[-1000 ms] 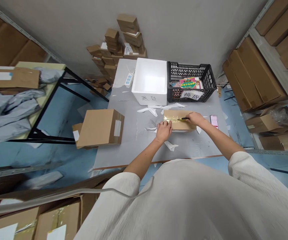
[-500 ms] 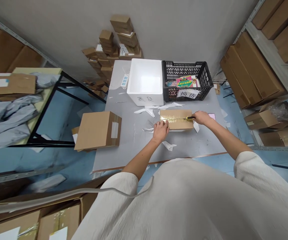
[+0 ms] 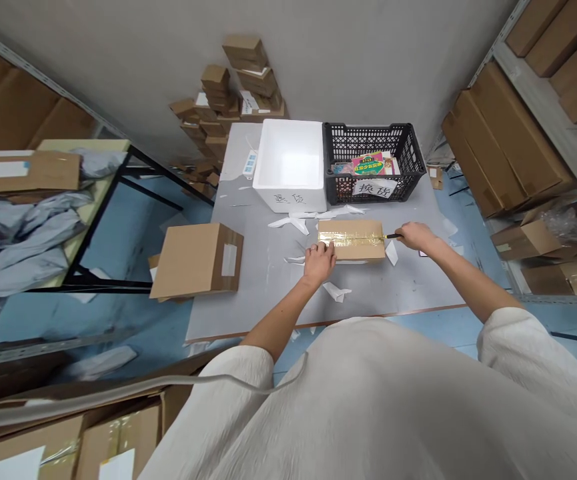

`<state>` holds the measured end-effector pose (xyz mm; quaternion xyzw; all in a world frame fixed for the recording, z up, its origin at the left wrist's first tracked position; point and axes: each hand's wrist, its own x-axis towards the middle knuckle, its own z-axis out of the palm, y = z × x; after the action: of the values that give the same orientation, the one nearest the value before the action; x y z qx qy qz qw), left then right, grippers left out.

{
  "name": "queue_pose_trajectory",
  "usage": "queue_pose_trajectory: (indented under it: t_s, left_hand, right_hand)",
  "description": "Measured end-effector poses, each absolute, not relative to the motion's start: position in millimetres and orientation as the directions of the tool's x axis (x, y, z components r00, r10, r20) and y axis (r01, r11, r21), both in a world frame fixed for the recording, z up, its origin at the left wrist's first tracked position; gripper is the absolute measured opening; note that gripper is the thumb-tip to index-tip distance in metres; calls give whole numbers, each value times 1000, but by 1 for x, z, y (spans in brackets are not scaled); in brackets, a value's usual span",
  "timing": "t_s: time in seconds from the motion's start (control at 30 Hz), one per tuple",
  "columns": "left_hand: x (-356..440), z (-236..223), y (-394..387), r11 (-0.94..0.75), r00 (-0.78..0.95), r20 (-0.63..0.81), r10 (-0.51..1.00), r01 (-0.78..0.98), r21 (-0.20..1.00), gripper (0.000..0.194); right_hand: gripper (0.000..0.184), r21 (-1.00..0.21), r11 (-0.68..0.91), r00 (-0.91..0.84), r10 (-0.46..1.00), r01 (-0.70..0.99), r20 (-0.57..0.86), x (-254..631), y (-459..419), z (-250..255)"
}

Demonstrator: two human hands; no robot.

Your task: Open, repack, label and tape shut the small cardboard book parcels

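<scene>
"while i'm following this remotely, where's the carton [image 3: 358,253], and what am i gripping?"

"it's lying on the bench [image 3: 268,300] with shiny tape [image 3: 348,239] along its top. my right hand [image 3: 415,236] is wrapped round what looks like a slim dark cutter [image 3: 393,236], its tip at the carton's right end. my left hand [image 3: 319,262] lies on the near left corner; i can't make out whether it's pinching or just steadying."

"what could go wrong?"

"if the carton skids under a pull, the cutter could jump off that end, toward the loose paper [image 3: 391,253] there. a stroke back leftward would aim it at my left hand, so close to the tape. pressing too deep might score the contents, which i can't see."

"anything in the way?"

"white scraps [image 3: 337,291] lie near the carton and could slip beneath it. behind it, the foam box [image 3: 288,200] and black crate [image 3: 338,193] holding bright booklets [image 3: 368,165] stand side by side, limiting room there. a bigger box [image 3: 188,260] sits well apart, at the bench's left. something flat [image 3: 422,253] shows near my right hand, mostly hidden; a careless sweep could knock it."
</scene>
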<state>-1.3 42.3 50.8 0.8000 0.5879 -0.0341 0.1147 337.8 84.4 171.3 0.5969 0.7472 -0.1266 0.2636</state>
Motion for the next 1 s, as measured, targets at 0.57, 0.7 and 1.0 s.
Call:
queue_pose_trajectory:
  t_s: [0.57,0.7,1.0]
  left_hand:
    - [50,62,80,-511,583,-229,779,803,307,61]
    - [73,62,87,-511,585,-292,757,808,293,69]
    - [90,58,105,-470,503,-378,777,863,184,83]
  right_hand:
    - [32,-436,-127,-53,924,891,-379,396,54,133]
    - [27,-622,-262,-22,912,738,-410,401,45,115]
    - [29,-690,-296,-62,894,660,-443,416,46,82]
